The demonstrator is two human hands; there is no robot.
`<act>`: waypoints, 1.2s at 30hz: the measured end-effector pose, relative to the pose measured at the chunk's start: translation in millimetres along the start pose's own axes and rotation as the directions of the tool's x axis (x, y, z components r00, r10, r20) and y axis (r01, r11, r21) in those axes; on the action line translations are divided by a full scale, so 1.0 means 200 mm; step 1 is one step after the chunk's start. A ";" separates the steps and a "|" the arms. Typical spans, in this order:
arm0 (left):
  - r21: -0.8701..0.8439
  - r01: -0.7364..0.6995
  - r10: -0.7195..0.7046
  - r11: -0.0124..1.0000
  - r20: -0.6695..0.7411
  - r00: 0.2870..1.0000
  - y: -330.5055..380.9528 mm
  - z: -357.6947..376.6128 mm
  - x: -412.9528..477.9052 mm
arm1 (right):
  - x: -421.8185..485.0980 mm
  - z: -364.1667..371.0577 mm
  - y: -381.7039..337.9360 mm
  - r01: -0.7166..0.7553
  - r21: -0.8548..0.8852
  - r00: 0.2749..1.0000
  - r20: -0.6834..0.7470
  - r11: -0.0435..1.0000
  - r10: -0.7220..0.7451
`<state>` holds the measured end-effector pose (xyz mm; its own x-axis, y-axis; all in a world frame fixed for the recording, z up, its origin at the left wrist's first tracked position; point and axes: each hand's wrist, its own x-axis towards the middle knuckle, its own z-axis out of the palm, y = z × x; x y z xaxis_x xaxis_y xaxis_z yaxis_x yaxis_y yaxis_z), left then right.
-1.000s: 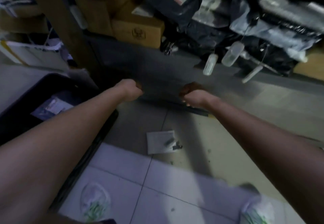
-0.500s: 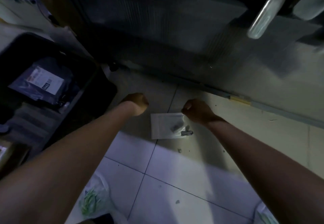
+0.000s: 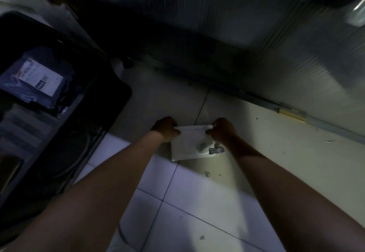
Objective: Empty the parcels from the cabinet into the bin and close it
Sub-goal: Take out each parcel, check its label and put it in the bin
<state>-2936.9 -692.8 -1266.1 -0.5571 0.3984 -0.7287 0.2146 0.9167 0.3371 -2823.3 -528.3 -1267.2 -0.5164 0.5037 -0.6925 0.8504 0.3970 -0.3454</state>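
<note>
Left hand (image 3: 166,128) and right hand (image 3: 223,130) each pinched a top corner of the white parcel (image 3: 187,147) between them, low on the floor (image 3: 197,202). Bin (image 3: 116,93) sat left, holding a labelled bag (image 3: 37,78). Cabinet (image 3: 197,14) was beyond.

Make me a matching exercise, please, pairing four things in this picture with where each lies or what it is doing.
Things:
1 white parcel
2 dark labelled parcel
3 left hand
4 small grey scrap

States:
a inside the black bin
b loose on the floor tile
c held at its two far corners
d pinching a parcel corner

Pairs: 1-c, 2-a, 3-d, 4-b
</note>
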 end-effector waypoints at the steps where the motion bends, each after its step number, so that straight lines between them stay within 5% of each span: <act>1: -0.007 -0.011 0.011 1.000 -0.008 1.000 0.01 -0.01 0.00 | 0.00 0.00 0.00 0.000 0.008 1.000 0.004 1.000 -0.001; 10: -0.105 -0.105 0.096 0.989 -0.091 0.991 0.08 -0.34 -0.29 | -0.23 -0.20 -0.15 0.175 0.058 0.984 -0.008 0.983 -0.175; 19: -0.138 -0.314 0.267 0.939 -0.281 0.922 0.25 -0.83 -1.03 | -0.91 -0.67 -0.43 0.378 0.186 0.924 -0.141 0.907 -0.356; 25: -0.252 -0.448 0.341 0.858 -0.373 0.863 0.31 -1.08 -1.57 | -1.34 -0.93 -0.54 0.629 0.223 0.757 -0.393 0.745 -0.522; 31: -0.596 -0.412 0.245 0.689 -0.345 0.906 0.35 -1.21 -1.89 | -1.61 -1.12 -0.64 0.764 0.274 0.628 -0.525 0.584 -0.574; 36: -0.854 -0.344 0.309 0.390 -0.231 0.923 0.37 -1.26 -1.93 | -1.76 -1.21 -0.69 0.837 0.204 0.518 -0.595 0.508 -0.614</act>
<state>-2907.5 -787.2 -810.0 -0.6329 0.6435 -0.4305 -0.4096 0.1935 0.8915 -2782.9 -574.9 -822.7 -0.8499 0.4738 0.2305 0.0204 0.4667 -0.8842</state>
